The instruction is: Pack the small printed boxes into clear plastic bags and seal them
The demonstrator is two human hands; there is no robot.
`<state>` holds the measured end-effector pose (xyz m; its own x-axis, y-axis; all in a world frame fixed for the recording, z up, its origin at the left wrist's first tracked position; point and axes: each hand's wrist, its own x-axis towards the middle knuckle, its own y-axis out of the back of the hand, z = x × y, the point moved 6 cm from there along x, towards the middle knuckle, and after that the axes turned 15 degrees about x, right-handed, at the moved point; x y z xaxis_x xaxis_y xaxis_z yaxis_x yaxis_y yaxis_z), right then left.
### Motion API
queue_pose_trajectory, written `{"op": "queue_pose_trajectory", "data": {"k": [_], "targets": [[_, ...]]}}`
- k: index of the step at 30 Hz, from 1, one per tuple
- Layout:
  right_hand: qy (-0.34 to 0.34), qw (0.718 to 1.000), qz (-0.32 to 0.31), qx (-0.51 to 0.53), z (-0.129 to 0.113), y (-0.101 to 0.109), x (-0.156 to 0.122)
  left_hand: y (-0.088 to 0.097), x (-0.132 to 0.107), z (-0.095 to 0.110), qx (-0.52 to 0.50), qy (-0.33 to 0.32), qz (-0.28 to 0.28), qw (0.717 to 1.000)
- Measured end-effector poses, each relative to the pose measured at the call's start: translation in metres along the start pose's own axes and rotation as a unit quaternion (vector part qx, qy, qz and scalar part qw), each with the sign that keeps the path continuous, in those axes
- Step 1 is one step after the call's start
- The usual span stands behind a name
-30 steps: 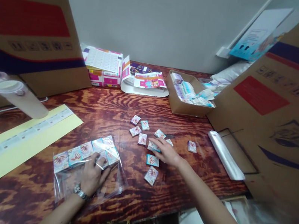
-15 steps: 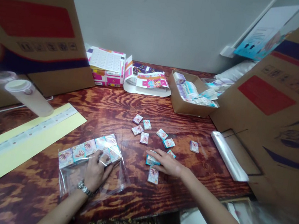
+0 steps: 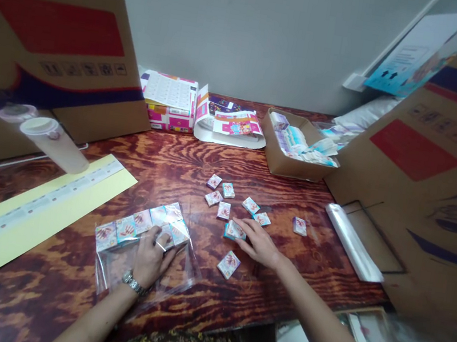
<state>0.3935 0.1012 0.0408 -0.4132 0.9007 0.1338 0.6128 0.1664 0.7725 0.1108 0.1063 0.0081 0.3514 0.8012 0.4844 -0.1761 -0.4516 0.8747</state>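
On the table lies a clear plastic bag [image 3: 177,278] with several small printed boxes [image 3: 126,230] in rows at its far side. My left hand [image 3: 153,257], with a watch at the wrist and a ring, has its fingers bent over a small box in the bag's near row; the thumb is apart at the right. To the right, my right hand [image 3: 259,242] has thumb and fingers around a blue-sided small box [image 3: 235,230] low over the tabletop. Nearer me lies a loose box [image 3: 228,265], turned at an angle. More loose boxes [image 3: 224,211] lie scattered beyond.
A cardboard tray [image 3: 293,168] of small boxes and packets stands at the back, beside printed sheets [image 3: 229,136]. Large cartons [image 3: 70,76] flank both sides. A cup [image 3: 54,143] and a yellow sheet [image 3: 123,180] are at left; a plastic roll [image 3: 353,243] lies at right.
My right hand has shifted slightly away from me with the blue-sided box. The nearer loose box has turned and now lies apart from it. My left hand stays over the bagged boxes.
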Motion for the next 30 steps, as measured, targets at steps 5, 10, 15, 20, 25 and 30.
{"op": "queue_pose_trajectory", "data": {"k": [5, 10, 15, 20, 25, 30], "targets": [[0.026, 0.999, 0.028, -0.019, 0.001, 0.004, -0.006, 0.001, 0.000, 0.000, -0.014, 0.000, 0.011, 1.000], [0.023, 0.999, 0.010, -0.040, 0.007, -0.008, -0.011, 0.000, 0.000, 0.000, -0.005, -0.006, 0.003, 1.000], [0.020, 0.998, 0.040, -0.044, 0.011, -0.013, -0.013, 0.001, 0.000, 0.001, -0.010, -0.006, 0.013, 1.000], [0.021, 0.998, 0.027, -0.055, 0.013, -0.021, -0.014, 0.001, 0.001, 0.001, -0.013, 0.004, 0.000, 1.000], [0.014, 0.996, 0.049, -0.071, 0.018, -0.028, -0.016, 0.009, 0.001, 0.000, -0.047, 0.018, -0.025, 0.998], [0.010, 0.995, 0.064, -0.075, 0.025, -0.031, -0.016, 0.020, -0.003, -0.003, -0.093, 0.014, -0.045, 0.995]]}}
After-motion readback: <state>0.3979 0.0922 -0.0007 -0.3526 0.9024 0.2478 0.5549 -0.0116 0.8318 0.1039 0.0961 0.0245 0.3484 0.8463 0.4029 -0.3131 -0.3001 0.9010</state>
